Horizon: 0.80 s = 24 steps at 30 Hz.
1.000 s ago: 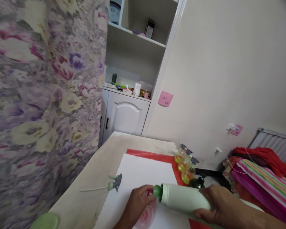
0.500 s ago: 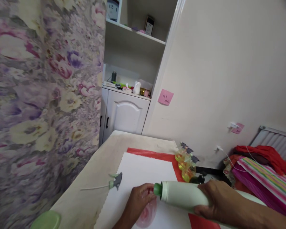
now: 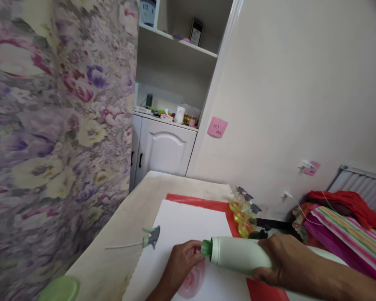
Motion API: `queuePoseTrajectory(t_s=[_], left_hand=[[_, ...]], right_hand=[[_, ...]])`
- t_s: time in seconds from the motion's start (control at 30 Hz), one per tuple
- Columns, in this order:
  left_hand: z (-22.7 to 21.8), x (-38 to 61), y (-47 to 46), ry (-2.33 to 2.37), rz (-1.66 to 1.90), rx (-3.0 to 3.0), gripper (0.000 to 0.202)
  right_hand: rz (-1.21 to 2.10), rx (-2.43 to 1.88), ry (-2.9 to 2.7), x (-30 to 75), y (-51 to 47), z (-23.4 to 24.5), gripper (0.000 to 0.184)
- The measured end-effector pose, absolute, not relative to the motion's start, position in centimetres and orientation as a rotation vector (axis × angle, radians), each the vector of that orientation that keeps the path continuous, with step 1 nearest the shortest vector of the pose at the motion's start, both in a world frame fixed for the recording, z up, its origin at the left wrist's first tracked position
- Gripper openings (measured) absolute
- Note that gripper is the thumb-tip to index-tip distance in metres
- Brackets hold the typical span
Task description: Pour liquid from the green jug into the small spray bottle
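Note:
My right hand (image 3: 285, 261) grips a pale green bottle (image 3: 238, 254) lying nearly level, its green neck (image 3: 206, 248) pointing left. My left hand (image 3: 181, 265) is closed around a small clear pinkish container (image 3: 192, 280) right under that neck, over a white sheet (image 3: 188, 238) on a red mat (image 3: 200, 201). A loose spray-trigger head with its dip tube (image 3: 146, 241) lies on the table left of my left hand. Several small spray bottles of yellow liquid (image 3: 242, 213) stand beyond the bottle.
A green round lid (image 3: 61, 289) sits at the table's near left corner. A flowered curtain (image 3: 56, 125) hangs to the left. A white cupboard with shelves (image 3: 164, 146) is behind the table. Striped and red fabrics (image 3: 347, 230) lie at right by a radiator.
Both hands and the bottle keep almost the same pose; the view has shifted slightly, and the bottle sits a touch higher and more level.

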<state>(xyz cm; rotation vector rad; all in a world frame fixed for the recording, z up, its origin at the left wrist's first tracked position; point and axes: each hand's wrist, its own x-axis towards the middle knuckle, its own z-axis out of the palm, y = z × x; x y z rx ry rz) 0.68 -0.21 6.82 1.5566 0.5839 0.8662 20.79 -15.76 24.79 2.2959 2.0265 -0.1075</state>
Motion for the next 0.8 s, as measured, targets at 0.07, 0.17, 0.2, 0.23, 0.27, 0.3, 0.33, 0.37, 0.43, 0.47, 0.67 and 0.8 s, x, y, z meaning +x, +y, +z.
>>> queuePoseTrajectory(t_s=[0.07,0.17,0.2,0.23,0.27,0.3,0.33,0.37,0.43,0.47,0.67,0.8], left_hand=[[6.7,0.7,-0.2,0.585,0.865,1.559,0.021],[6.5,0.7,-0.1,0.573,0.867,1.563,0.023],[6.6,0.7,-0.1,0.574,0.867,1.567,0.024],[6.7,0.6,-0.1,0.576,0.867,1.571,0.024],[6.8,0.6,-0.1,0.579,0.866,1.573,0.024],[7.0,0.6,-0.2,0.581,0.866,1.572,0.024],[7.2,0.6,-0.2,0.580,0.865,1.569,0.024],[7.3,0.6,-0.3,0.577,0.867,1.566,0.024],[7.5,0.7,-0.3,0.574,0.873,1.558,0.024],[7.5,0.8,-0.3,0.571,0.875,1.550,0.024],[7.0,1.1,-0.3,0.573,0.877,1.534,0.026],[6.8,1.0,-0.3,0.561,0.867,1.558,0.025]], right_hand=[[-0.129,2.292,2.027,20.6,-15.7,24.9,0.027],[-0.093,2.289,2.017,20.4,-15.6,25.1,0.029],[-0.090,2.288,2.012,20.4,-15.6,25.2,0.030],[-0.091,2.290,2.006,20.2,-15.6,25.3,0.031],[-0.100,2.290,2.001,20.1,-15.6,25.5,0.031],[-0.115,2.288,1.996,20.0,-15.7,25.7,0.031],[-0.122,2.286,1.993,19.8,-15.7,25.8,0.031],[-0.128,2.282,1.990,19.7,-15.7,26.0,0.030],[-0.129,2.275,1.985,19.6,-15.7,26.2,0.030],[-0.128,2.273,1.985,19.5,-15.7,26.3,0.031],[-0.123,2.265,1.984,19.8,-15.7,26.2,0.032],[-0.115,2.279,1.965,19.9,-15.8,26.2,0.032]])
